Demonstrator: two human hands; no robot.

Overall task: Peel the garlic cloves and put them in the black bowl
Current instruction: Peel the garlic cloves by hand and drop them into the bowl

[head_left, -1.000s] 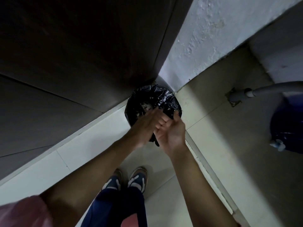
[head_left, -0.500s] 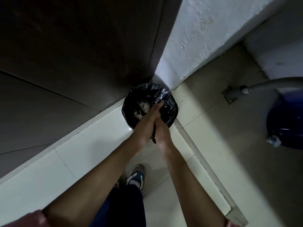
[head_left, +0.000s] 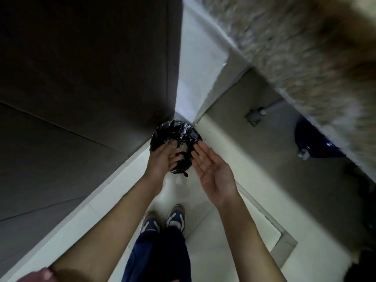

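From here I judge the task to be at a clean-up step, not a peeling one. Neither the garlic cloves nor the black bowl is anywhere in view, so I cannot say how many cloves are peeled or whether any have reached the bowl. What I do see is a bin [head_left: 177, 129] lined with a black bag, standing on the floor [head_left: 213, 241] just beyond and below both grips. There are pale scraps [head_left: 183, 146] inside it that could be garlic skin, though they are too blurred to be sure. My guess is that skins are being dropped there. If so, the remaining work, if any, waits back at the surface, which is out of view.

The left grip [head_left: 162, 159] reaches forward with the back of the hand towards me. Its fingers are loosely spread and slightly bent over the near rim of the bin. I see nothing held in it, though its palm faces away. The right grip [head_left: 213, 169] is beside it and apart from it, palm turned up. Its fingers [head_left: 200, 151] are straight, pointing at the bin, and it is plainly empty. Both forearms stretch out ahead of me, with my shoes [head_left: 176, 217] on the floor below the wrists.
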